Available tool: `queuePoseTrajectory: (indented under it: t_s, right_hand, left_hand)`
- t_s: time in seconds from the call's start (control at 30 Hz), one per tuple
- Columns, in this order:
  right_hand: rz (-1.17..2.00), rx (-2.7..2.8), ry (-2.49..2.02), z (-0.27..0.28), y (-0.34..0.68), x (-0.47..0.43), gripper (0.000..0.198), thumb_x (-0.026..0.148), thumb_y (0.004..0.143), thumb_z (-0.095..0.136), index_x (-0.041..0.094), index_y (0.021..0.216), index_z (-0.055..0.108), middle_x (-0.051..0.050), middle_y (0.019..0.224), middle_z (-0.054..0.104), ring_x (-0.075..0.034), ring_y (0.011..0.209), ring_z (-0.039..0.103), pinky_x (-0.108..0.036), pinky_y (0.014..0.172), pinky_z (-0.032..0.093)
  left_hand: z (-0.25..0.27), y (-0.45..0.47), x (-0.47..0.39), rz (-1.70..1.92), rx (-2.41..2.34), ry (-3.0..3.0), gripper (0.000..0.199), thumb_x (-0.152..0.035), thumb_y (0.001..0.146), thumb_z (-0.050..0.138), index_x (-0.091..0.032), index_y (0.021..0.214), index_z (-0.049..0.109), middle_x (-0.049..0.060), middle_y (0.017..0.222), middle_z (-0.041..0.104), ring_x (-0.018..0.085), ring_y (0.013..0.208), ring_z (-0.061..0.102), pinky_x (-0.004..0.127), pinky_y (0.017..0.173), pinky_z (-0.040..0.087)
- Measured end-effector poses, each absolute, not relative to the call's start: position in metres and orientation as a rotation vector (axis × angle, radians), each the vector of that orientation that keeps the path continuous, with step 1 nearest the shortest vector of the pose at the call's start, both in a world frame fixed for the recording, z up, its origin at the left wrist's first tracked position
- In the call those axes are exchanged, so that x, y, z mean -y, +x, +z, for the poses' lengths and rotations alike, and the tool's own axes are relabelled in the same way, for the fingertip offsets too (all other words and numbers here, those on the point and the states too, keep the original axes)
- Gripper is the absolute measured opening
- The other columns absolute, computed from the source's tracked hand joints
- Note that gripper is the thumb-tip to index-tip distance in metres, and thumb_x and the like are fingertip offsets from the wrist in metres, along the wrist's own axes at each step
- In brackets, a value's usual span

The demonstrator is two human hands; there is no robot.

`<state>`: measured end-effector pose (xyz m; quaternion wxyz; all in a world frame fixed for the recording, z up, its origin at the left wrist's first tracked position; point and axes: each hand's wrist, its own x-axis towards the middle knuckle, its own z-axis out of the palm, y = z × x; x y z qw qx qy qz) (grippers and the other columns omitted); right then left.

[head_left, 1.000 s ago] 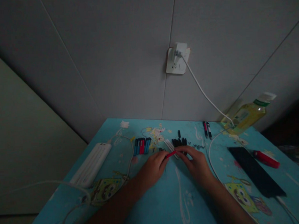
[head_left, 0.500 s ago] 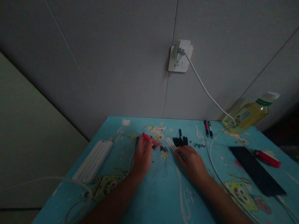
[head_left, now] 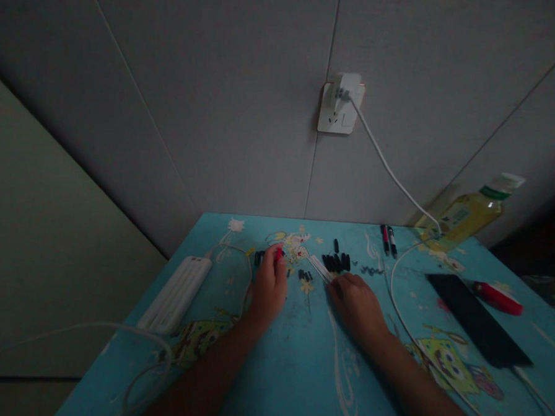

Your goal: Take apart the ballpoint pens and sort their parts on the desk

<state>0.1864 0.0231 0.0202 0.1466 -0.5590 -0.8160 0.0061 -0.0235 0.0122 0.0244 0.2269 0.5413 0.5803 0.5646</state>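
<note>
The left hand (head_left: 268,287) lies knuckles up on the table (head_left: 286,381), fingers curled around a red pen (head_left: 278,253) whose tip shows past the fingertips, beside a dark row of pens (head_left: 259,257). The right hand (head_left: 357,303) rests loosely closed by white refills (head_left: 318,266) and black caps (head_left: 336,262); whether it holds anything, I cannot tell.

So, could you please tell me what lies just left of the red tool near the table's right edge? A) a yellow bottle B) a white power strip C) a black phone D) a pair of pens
C: the black phone lies flat just left of the red tool, near the right side of the blue table.
</note>
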Motion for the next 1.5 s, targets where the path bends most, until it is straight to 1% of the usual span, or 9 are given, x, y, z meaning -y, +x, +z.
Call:
queuePoseTrajectory:
  t_s: [0.1,0.23,0.3,0.4,0.6,0.77,1.0,1.23,1.5]
  right_hand:
    - [-0.011,2.351,-1.625,0.018,0.185,-0.023,0.022,0.023,0.095,0.048,0.018,0.081,0.064,-0.008,0.085,0.064,-0.021,0.085,0.059,-0.031,0.08,0.042]
    - [-0.035,2.347,-1.653,0.018,0.183,-0.023,0.022,0.02,0.096,0.046,0.017,0.082,0.064,-0.008,0.085,0.064,-0.021,0.085,0.059,-0.03,0.079,0.042]
    - [-0.052,2.339,-1.666,0.018,0.182,-0.022,0.023,0.02,0.096,0.045,0.017,0.082,0.064,-0.009,0.085,0.064,-0.022,0.085,0.059,-0.031,0.079,0.041]
    - [-0.065,2.349,-1.661,0.018,0.181,-0.022,0.022,0.019,0.096,0.046,0.017,0.083,0.064,-0.009,0.086,0.064,-0.022,0.085,0.059,-0.031,0.079,0.041]
    - [-0.089,2.367,-1.699,0.015,0.18,-0.021,0.024,0.02,0.097,0.044,0.017,0.085,0.064,-0.01,0.089,0.064,-0.023,0.087,0.059,-0.032,0.08,0.041]
    - [-0.124,2.394,-1.734,0.008,0.18,-0.022,0.02,0.019,0.097,0.046,0.016,0.091,0.065,-0.011,0.092,0.064,-0.023,0.087,0.058,-0.032,0.081,0.041]
    - [-0.155,2.399,-1.744,0.007,0.182,-0.022,0.021,0.017,0.097,0.044,0.016,0.092,0.064,-0.011,0.092,0.063,-0.024,0.088,0.057,-0.034,0.079,0.041]
    - [-0.176,2.417,-1.75,0.01,0.181,-0.019,0.018,0.022,0.097,0.047,0.017,0.091,0.063,-0.01,0.092,0.062,-0.024,0.088,0.056,-0.034,0.076,0.04]
    - [-0.092,2.356,-1.753,0.011,0.181,-0.02,0.018,0.011,0.095,0.044,0.016,0.093,0.061,-0.011,0.094,0.062,-0.024,0.088,0.056,-0.034,0.077,0.041]
  left_hand:
    - [0.027,-0.021,-0.009,1.438,-1.601,1.716,0.027,-0.031,0.1,0.038,-0.022,0.12,0.052,0.006,0.111,0.062,0.018,0.103,0.058,0.031,0.093,0.043]
    - [0.026,-0.022,-0.008,1.244,-1.575,1.94,0.026,-0.03,0.101,0.034,-0.021,0.093,0.057,0.003,0.089,0.062,0.017,0.087,0.059,0.028,0.083,0.044]
    - [0.026,-0.024,-0.007,1.147,-1.592,2.03,0.027,-0.03,0.101,0.034,-0.021,0.089,0.057,0.003,0.087,0.061,0.017,0.084,0.059,0.027,0.08,0.044]
    - [0.027,-0.025,-0.005,1.013,-1.662,2.151,0.025,-0.03,0.101,0.036,-0.022,0.092,0.058,0.003,0.092,0.062,0.017,0.085,0.06,0.027,0.078,0.043]
    - [0.026,-0.024,-0.004,0.909,-1.754,2.226,0.024,-0.03,0.1,0.036,-0.023,0.092,0.057,0.003,0.091,0.062,0.018,0.084,0.061,0.027,0.076,0.044]
    - [0.024,-0.026,-0.006,0.917,-1.757,2.23,0.023,-0.03,0.1,0.037,-0.023,0.092,0.058,0.004,0.092,0.063,0.018,0.084,0.062,0.028,0.078,0.045]
    - [0.022,-0.027,-0.008,0.935,-1.773,2.234,0.022,-0.028,0.099,0.038,-0.022,0.092,0.058,0.004,0.092,0.063,0.017,0.085,0.061,0.027,0.079,0.045]
    - [0.019,-0.035,-0.014,0.963,-1.897,2.24,0.023,-0.027,0.099,0.037,-0.022,0.093,0.059,0.005,0.09,0.063,0.019,0.087,0.061,0.028,0.079,0.045]
    - [0.019,-0.044,-0.019,0.981,-1.953,2.235,0.026,-0.029,0.099,0.037,-0.022,0.095,0.06,0.005,0.09,0.064,0.019,0.084,0.062,0.027,0.075,0.046]
